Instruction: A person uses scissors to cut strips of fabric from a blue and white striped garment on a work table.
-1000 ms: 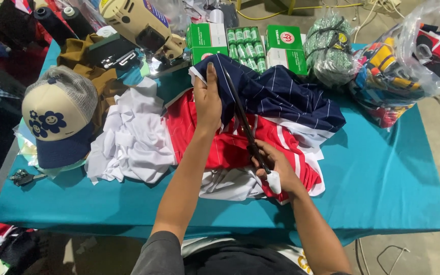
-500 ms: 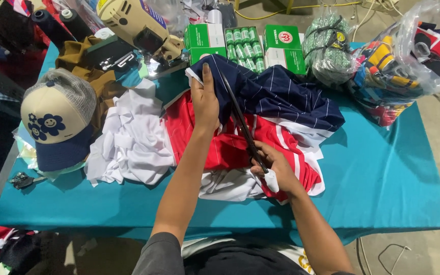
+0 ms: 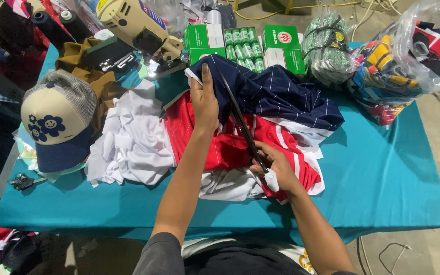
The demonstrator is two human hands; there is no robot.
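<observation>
Head view: left hand (image 3: 204,104) pinches navy striped cloth (image 3: 281,97) — right hand (image 3: 273,168) grips scissors (image 3: 243,125), blades seemingly at cloth edge.

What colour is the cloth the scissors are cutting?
Dark navy with thin white stripes, seen in the head view: the navy cloth under the scissors.

1. You work under bright, even light from overhead; the teal table cover (image 3: 383,168) reads clear and saturated.
2. Your forearms throw soft shadows onto the cover near its front edge.
3. Glare sits on the clear plastic bag (image 3: 423,30) at upper right.
4. The left margin and the floor below the table fall dark.
5. Focus is sharp at the center; straight edges bow slightly toward the corners.
</observation>
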